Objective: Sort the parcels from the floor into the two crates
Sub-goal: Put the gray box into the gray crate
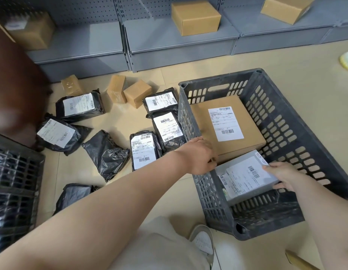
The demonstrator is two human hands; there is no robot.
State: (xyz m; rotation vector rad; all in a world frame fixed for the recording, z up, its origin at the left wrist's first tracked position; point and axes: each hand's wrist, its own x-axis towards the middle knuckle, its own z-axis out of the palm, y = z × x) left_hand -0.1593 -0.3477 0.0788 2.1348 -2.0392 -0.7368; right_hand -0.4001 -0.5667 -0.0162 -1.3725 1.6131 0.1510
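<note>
grey box (245, 178) tilted in right crate (286, 121) | 7 black bags (106, 152) on floor

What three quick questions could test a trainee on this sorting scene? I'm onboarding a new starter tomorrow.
1. True or false: the grey crate already holds a large cardboard box.
2. Which hand grips the white labelled box?
3. The small unlabelled cardboard boxes on the floor number: A) one B) three C) six

Key:
1. True.
2. The right hand; the left hand is at the crate's rim.
3. B.
</note>
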